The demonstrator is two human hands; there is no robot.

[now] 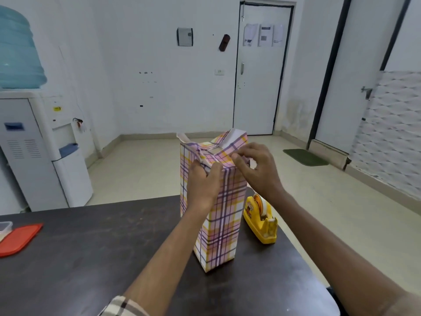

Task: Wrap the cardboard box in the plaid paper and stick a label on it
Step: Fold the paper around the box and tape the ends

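Cardboard box (218, 224) is standing upright on the dark table (91, 247), with the plaid paper (234, 142) not yet closed on top. Left hand (202, 183) is curling its fingers over a folded corner; right hand (257, 167) is pinching the flap edge. Risks: untaped folds springing open if either hand lets go, or a push tipping the tall box onto the tape dispenser (259, 220) just beside it.

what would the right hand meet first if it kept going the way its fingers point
The plaid paper folded on top, which the right hand pinches; beyond that probably the left hand, depth unclear.
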